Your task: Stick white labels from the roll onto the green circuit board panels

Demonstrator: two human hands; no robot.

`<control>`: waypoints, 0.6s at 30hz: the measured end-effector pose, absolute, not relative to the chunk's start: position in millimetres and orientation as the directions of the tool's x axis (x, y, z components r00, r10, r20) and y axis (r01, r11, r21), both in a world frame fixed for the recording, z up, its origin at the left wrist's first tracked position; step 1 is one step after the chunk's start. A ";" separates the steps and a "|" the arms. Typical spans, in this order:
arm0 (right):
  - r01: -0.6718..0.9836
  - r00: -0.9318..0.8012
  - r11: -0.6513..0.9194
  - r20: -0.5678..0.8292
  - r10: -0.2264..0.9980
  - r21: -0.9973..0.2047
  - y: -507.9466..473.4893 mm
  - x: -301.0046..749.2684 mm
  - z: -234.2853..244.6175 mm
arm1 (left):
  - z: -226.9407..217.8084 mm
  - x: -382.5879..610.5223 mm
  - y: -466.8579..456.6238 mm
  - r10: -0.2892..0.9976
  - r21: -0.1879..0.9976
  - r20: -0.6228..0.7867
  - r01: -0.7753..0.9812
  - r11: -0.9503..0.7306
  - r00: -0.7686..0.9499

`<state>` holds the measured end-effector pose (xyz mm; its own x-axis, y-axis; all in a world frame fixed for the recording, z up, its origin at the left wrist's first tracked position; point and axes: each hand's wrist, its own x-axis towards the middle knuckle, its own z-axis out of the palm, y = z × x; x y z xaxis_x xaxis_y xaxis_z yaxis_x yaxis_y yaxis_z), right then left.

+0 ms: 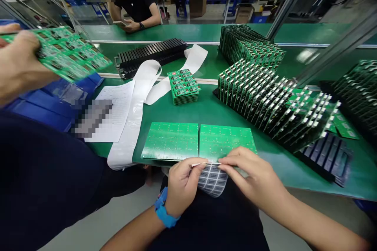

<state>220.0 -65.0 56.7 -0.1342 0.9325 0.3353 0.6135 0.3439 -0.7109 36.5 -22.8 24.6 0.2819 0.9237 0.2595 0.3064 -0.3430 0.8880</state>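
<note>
Between my two hands, over my lap at the table's front edge, is a sheet of small grey labels (213,180). My left hand (185,180), with a blue watch on its wrist, pinches the sheet's folded top edge between thumb and fingers. At the other end of that edge, my right hand (250,172) pinches too, thumb below and fingers above. Just beyond my hands lie a left green circuit board panel (171,141) and a right green circuit board panel (226,139), side by side. My fingers overlap the right panel's near edge.
A stack of populated boards (184,84) stands mid-table. Black racks of upright boards (273,102) fill the right. A long white paper strip (129,133) and a written sheet (118,102) lie left. A co-worker's hand (23,55) holds boards at left; another person (135,4) sits opposite.
</note>
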 end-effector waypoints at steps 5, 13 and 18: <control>0.667 -0.170 0.471 0.497 0.851 -0.577 -70.3 212.8 48.6 | 25.4 41.4 -24.0 0.957 0.896 0.224 0.348 -0.277 0.183; 0.630 0.053 0.072 0.135 0.989 -0.773 -58.6 282.2 81.9 | 25.7 33.0 -22.2 0.932 0.896 0.107 0.372 -0.241 0.347; 0.637 -0.010 -0.248 -0.330 0.944 -0.730 -51.5 317.8 69.8 | 22.8 31.4 -18.3 0.793 0.851 0.135 0.340 -0.400 0.595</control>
<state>317.8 -51.5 69.8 -0.0104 0.9439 -0.3300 0.6370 -0.2482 -0.7298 31.4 -18.3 22.8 0.5946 0.7926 0.1351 0.3400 -0.4002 0.8510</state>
